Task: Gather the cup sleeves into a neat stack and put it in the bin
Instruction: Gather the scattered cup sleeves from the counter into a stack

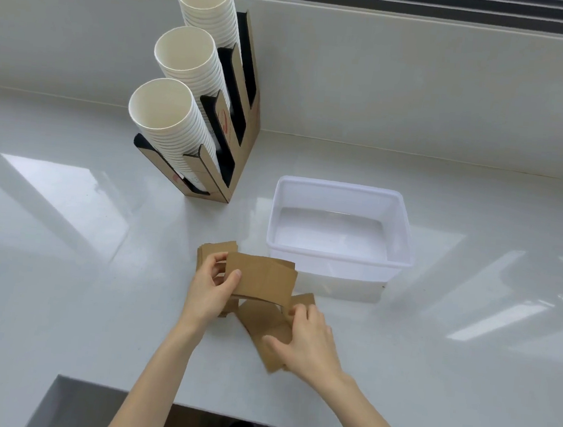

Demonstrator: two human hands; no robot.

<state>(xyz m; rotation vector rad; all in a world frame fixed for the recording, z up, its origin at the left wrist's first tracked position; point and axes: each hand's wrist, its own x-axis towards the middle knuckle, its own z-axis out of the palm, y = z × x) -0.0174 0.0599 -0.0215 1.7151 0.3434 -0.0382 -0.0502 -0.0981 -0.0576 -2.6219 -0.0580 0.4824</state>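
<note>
Your left hand (213,286) grips one brown cup sleeve (263,278), thumb on its near face, and holds it raised above the white counter (79,262). Behind that hand, a small stack of sleeves (216,246) shows. Your right hand (309,340) pinches the edge of another flat sleeve (267,329), which lies on the counter, with one more sleeve (302,299) just beyond your fingers. The white plastic bin (343,202) stands near the sleeves, on their far right. A cardboard cup dispenser (233,133) with three columns of white paper cups (169,113) stands at the far left.
</note>
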